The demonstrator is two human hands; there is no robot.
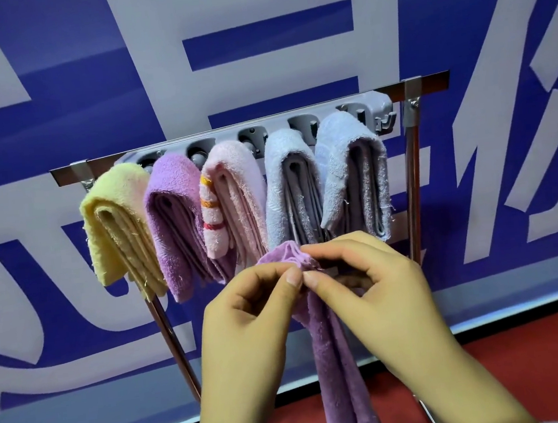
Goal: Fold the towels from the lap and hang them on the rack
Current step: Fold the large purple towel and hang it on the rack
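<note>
A purple towel (334, 360) hangs down in front of me, its top edge bunched between both hands. My left hand (244, 321) pinches that edge with thumb and forefinger. My right hand (368, 291) pinches it from the other side, fingers curled. Behind stands the rack (413, 162), a metal frame with a grey hook strip (262, 127). Several folded towels hang on it: yellow (117, 225), purple (175, 222), pink with stripes (231, 199), and two pale blue ones (288, 186) (352, 169).
A blue wall banner with large white shapes (253, 41) stands right behind the rack. Red floor (527, 357) shows at the lower right. The rack's metal legs (170, 336) slant down beside my hands.
</note>
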